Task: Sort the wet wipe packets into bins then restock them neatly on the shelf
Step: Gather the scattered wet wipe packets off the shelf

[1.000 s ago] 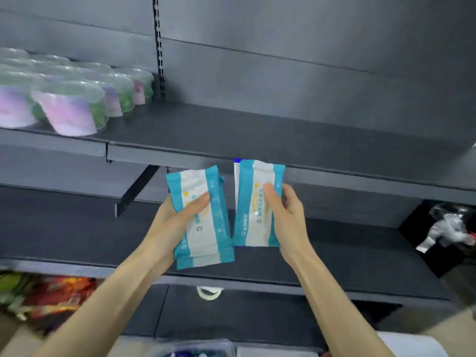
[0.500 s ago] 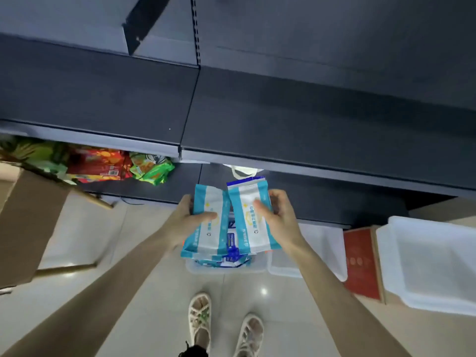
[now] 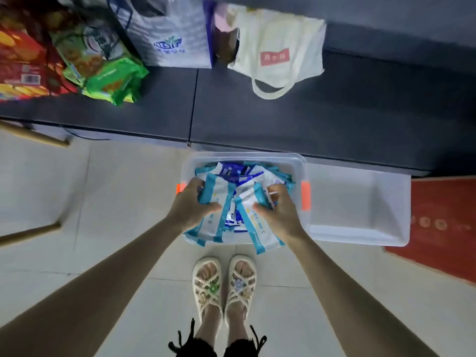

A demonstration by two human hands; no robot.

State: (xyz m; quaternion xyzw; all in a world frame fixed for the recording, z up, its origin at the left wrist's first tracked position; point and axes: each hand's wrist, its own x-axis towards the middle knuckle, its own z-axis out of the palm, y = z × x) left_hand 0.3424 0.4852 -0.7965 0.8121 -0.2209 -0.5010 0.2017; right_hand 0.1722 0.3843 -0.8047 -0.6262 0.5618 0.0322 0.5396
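Hands and packets have been lowered since half a second ago. Then the two wet wipe packets were held upright, side by side, before the shelf edge. Now they are tipped over the clear bin (image 3: 244,156), and the view has swung down to the floor.

A pale tiled floor (image 3: 77,191) is seen, with the dark bottom shelf (image 3: 322,119) along the far side. On that shelf a cream tote bag (image 3: 283,45) lies at centre, a silver bag (image 3: 167,34) to its left, and green snack bags (image 3: 110,83) and red snack packs (image 3: 20,68) at far left. The clear bin is set on the floor against the shelf base, with a translucent tray (image 3: 360,202) touching its right side and a red mat (image 3: 443,222) further right. Cream sandals (image 3: 224,284) are seen just near of the bin.

The left packet (image 3: 219,222) is gripped by the left hand (image 3: 192,207), thumb laid across its face. The right packet (image 3: 257,230) is gripped by the right hand (image 3: 279,215), fingers curled round its far end. Both packets overhang the bin's near rim, above the loose packets (image 3: 239,173) heaped inside.
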